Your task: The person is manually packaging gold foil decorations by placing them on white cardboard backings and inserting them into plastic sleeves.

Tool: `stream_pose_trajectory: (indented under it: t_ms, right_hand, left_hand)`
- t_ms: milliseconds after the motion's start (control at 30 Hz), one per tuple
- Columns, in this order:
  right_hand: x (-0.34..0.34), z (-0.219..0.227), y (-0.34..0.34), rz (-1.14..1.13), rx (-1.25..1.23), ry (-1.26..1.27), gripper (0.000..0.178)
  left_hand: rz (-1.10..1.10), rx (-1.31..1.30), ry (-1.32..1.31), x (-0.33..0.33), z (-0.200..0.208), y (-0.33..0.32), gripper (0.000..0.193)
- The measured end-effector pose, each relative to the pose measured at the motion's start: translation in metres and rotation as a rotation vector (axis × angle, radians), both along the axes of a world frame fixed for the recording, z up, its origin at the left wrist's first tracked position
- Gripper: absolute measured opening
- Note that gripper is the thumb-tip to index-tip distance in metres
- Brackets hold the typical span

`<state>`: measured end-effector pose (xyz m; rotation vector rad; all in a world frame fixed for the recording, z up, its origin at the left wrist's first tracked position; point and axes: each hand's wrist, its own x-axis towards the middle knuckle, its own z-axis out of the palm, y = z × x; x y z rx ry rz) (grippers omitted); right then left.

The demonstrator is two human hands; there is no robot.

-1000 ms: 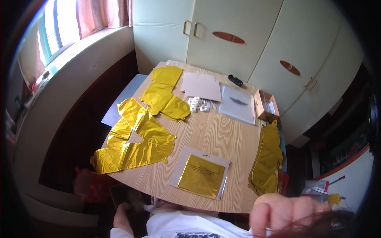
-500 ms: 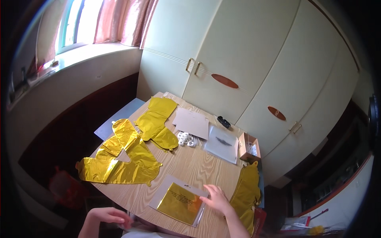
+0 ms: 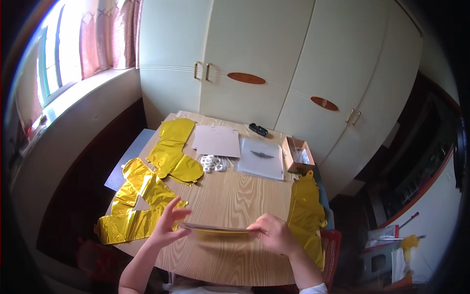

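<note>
My right hand (image 3: 271,234) is closed on the right end of a flat packet (image 3: 215,228), thumb and fingers pinching its edge. Seen almost edge-on above the table, the packet shows a grey card along its top and a blurred strip of gold foil below. At its left end is my left hand (image 3: 169,226), fingers spread, the thumb by the packet's corner; whether it touches is unclear. Left of that hand lies a shiny gold foil balloon (image 3: 142,188), flat and uninflated. Another flat gold foil balloon (image 3: 306,215) lies along the table's right edge, beside my right hand.
Farther back on the wooden table (image 3: 235,196) are a third foil balloon (image 3: 174,147), grey cards (image 3: 217,140), small white rolls (image 3: 213,163), clear plastic sleeves (image 3: 259,164), a black object (image 3: 258,129) and a wooden box (image 3: 297,154). A red chair (image 3: 333,250) stands at the right.
The packet has been lifted off the table and tilted edge-on, with my right hand now gripping it. My left hand has risen to its left end. The head view has shifted.
</note>
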<state>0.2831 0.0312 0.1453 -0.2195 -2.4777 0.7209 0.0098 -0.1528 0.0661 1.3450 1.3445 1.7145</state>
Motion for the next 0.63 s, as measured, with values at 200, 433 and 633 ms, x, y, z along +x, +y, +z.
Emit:
stream_pose_trajectory:
  t_ms: [200, 433, 633]
  right_hand:
    - [0.001, -0.030, -0.001, 0.014, -0.039, 0.048, 0.024]
    - [0.010, -0.048, 0.006, -0.464, -0.109, 0.415, 0.080]
    - [0.024, -0.058, -0.054, 0.015, -1.220, 0.442, 0.103]
  left_hand:
    - [-0.145, -0.038, -0.163, 0.017, -0.020, 0.009, 0.028]
    - [0.124, -0.170, 0.303, 0.027, -0.035, 0.013, 0.019]
    - [0.058, 0.354, 0.982, 0.083, 0.002, 0.045, 0.021]
